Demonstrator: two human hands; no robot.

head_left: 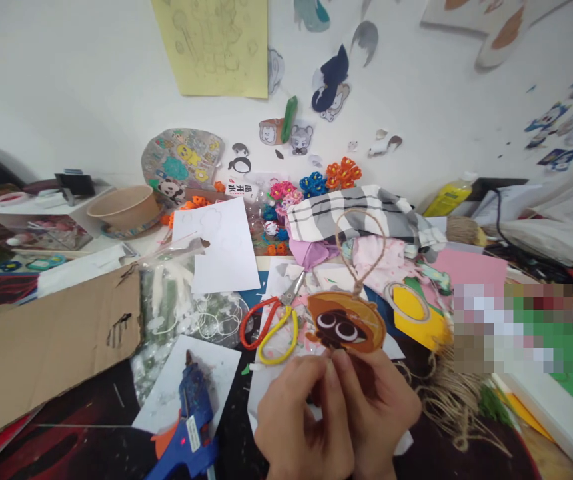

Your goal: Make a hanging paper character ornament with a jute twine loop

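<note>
Both hands meet at the lower edge of a brown cartoon-face ornament with big dark eyes and a loop of twine at its top. My left hand is closed, its fingertips pinched by the ornament's bottom; whatever sits between them is hidden. My right hand is closed round the ornament's lower part, thumb in front. Just left of the ornament lie scissors with one red and one yellow handle. A blue hot glue gun with a lit red light rests on white paper.
Cardboard covers the left side. Tangled twine and a roll of tape lie at the right. Checked cloth, crocheted flowers and a round bowl stand toward the wall. A plastic bag lies behind the glue gun.
</note>
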